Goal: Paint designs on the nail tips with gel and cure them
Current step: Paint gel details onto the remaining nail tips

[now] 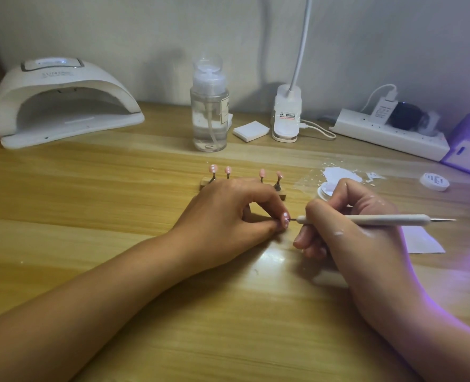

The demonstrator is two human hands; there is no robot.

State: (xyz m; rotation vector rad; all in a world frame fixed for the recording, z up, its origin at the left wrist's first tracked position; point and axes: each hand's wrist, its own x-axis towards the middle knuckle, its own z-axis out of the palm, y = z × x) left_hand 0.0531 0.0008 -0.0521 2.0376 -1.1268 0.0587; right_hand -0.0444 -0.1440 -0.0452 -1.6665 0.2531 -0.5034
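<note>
The left hand point(228, 213) is pinching one pink tip point(285, 218) just in front of the stand point(282, 194). The right hand point(346, 216) is gripping the dotting tool point(388, 219), point meeting the tip. Tip is appearing light, stiff, slick where gel is wet: best taken by edges or underside.

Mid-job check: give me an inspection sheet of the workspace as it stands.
Surface: wooden table; white smears at the right.
Job's things: pink nail tip with white dots; dotting tool, point at that tip; four pink tips on a wooden stand; gel jar behind the right hand; small white pot; curing lamp far left.
Clutter: pump bottle, white pads, paper sheet.
Grippers: left hand pinches the nail tip; right hand grips the dotting tool.
Cables: white cable from desk lamp base toward power strip; charger plugged in.
Surroundings: plain wall; purple device, glowing.
</note>
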